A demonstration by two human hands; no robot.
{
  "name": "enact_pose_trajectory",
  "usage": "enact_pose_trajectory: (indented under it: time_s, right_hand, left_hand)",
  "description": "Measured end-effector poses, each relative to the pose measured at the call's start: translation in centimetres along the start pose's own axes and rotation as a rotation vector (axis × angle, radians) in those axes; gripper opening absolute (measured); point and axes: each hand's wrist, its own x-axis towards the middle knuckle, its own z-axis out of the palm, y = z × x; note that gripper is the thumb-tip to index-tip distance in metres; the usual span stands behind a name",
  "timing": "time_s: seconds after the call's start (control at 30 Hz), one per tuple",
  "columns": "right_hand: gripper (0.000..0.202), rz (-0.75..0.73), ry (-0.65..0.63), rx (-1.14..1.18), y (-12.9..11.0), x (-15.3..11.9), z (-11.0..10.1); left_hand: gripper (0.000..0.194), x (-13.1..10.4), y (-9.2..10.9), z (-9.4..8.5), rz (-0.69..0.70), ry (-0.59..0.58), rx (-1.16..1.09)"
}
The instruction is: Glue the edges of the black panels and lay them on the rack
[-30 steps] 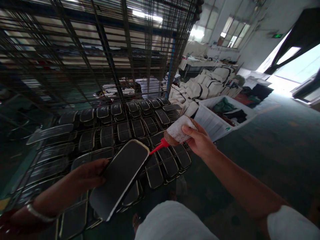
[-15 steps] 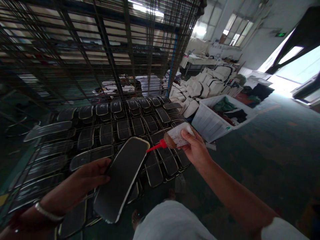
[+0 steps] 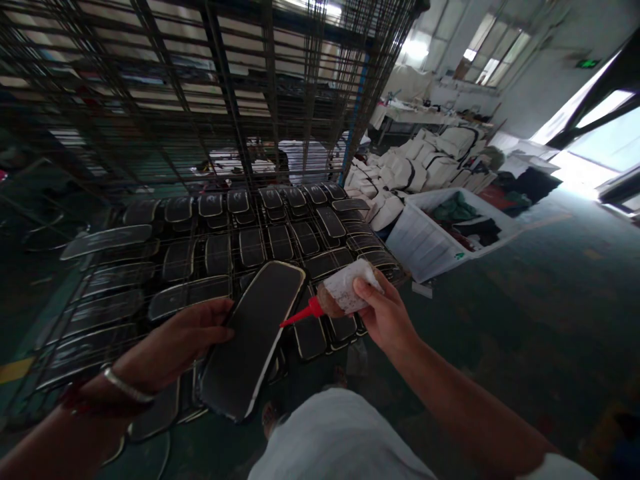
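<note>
My left hand (image 3: pixel 197 333) grips the left edge of a dark, rounded oblong panel (image 3: pixel 253 340), thumb on top and the other fingers partly hidden. A pale line runs along the panel's rim. My right hand (image 3: pixel 383 307) is wrapped round a white squeeze glue bottle (image 3: pixel 345 288) with brown stains near its neck. The bottle's red pointed nozzle (image 3: pixel 303 313) points left, its tip at the panel's right edge. Below and behind, many similar dark panels (image 3: pixel 253 247) with pale rims lie in rows on a wire rack (image 3: pixel 155 263).
A tall wire grid (image 3: pixel 225 93) stands upright behind the rows. To the right is a white plastic bin (image 3: pixel 425 247) with dark and green cloth inside. White stuffed pieces (image 3: pixel 415 167) are heaped behind it, near a table (image 3: pixel 415 115). Green floor (image 3: pixel 525 320) lies at the right.
The nozzle tip has slid down along the panel's right edge, from near its upper corner towards the middle. The bottle moved with it. My view has shifted slightly.
</note>
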Motion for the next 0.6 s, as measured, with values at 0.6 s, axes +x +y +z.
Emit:
enact_pose_trajectory:
  time_s: [0.6]
  right_hand:
    - [0.058,-0.051,-0.136,-0.195,1.9,-4.0,-1.4]
  left_hand:
    - [0.041,0.9,-0.7,0.2,-0.006,0.099,-0.147]
